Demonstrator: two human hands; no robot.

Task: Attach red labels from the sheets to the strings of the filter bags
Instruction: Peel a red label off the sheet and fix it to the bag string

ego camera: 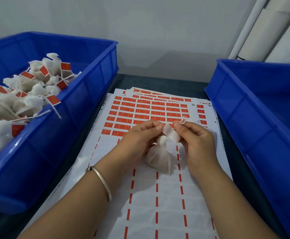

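Observation:
A white filter bag point(158, 158) lies on the label sheet point(151, 195) between my hands. My left hand point(139, 140) pinches one end of a peeled label point(169, 133), which shows its white back. My right hand point(196, 140) pinches the other end of the label together with the bag's string point(183, 121), whose frayed end sticks up past the fingertips. Rows of red labels point(151, 111) fill the far half of the sheet; the near half is peeled, with only red dashes left.
A blue crate point(96, 80) at the left holds several filter bags with red labels point(28, 90) on their strings. Another blue crate point(254, 118) stands at the right. More label sheets lie stacked under the top one. White rolls point(270, 28) lean against the back wall.

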